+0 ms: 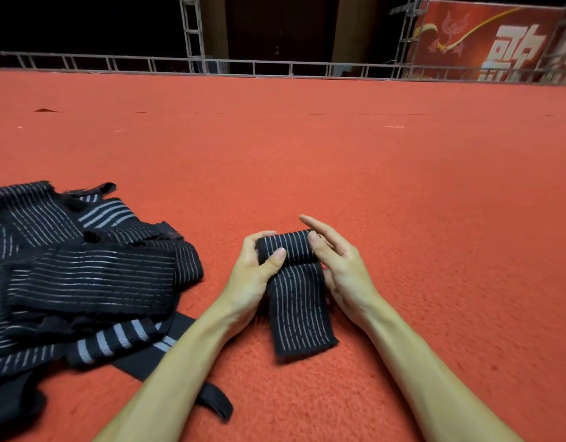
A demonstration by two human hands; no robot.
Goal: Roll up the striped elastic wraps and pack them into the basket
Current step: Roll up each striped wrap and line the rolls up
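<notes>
Nearest me, the loose tail of the black white-striped elastic wrap (299,301) lies on the red carpet (370,173) while my left hand (254,272) and right hand (337,266) pinch its roll tight against unwinding.

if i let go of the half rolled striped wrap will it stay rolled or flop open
Likely to loosen: the half-rolled wrap is soft fabric, and its unrolled tail lies limp on the red carpet. Only the left hand and right hand seem to keep it tight. It looks light, and the fuzzy carpet would probably stop it rolling far.
</notes>
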